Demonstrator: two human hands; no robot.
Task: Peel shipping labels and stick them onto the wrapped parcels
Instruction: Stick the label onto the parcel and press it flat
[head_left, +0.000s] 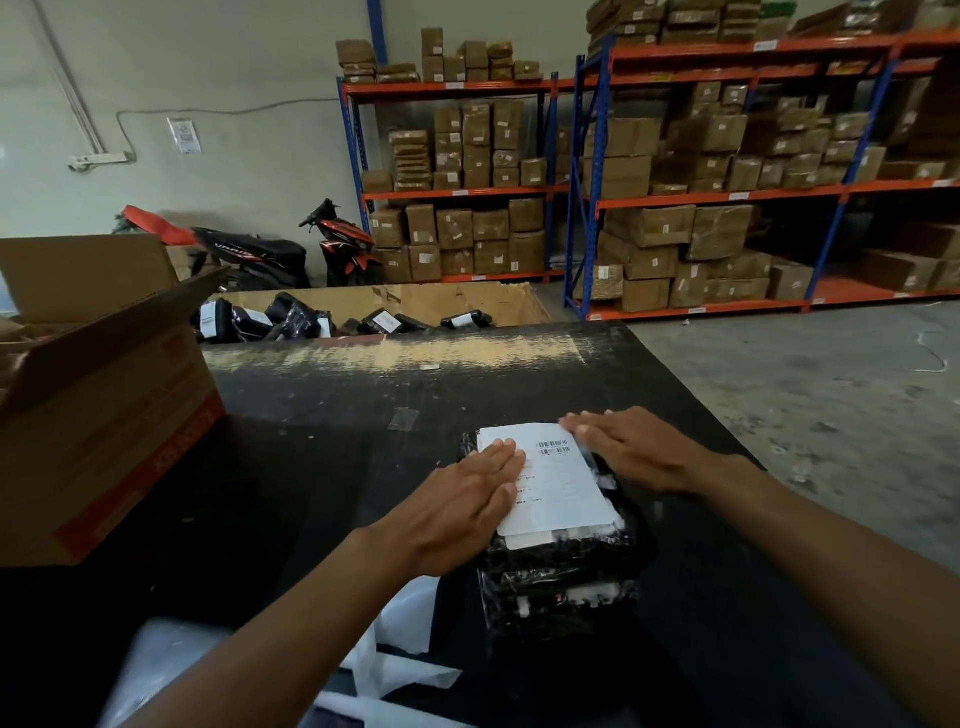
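Observation:
A white shipping label (558, 480) with barcodes lies on top of a black wrapped parcel (566, 566) at the near middle of the dark table (322, 467). My left hand (462, 504) lies flat on the label's left side, fingers together and stretched out. My right hand (631, 449) lies flat over the label's far right corner and the parcel's right edge. Neither hand grips anything. More black wrapped material sits under the parcel toward me.
A large open cardboard box (104, 395) stands on the table's left. Behind the table a bin (467, 301) holds several labelled black parcels (382, 322). White plastic sheets (395, 654) lie near me. Shelving with boxes (675, 182) and two scooters stand beyond.

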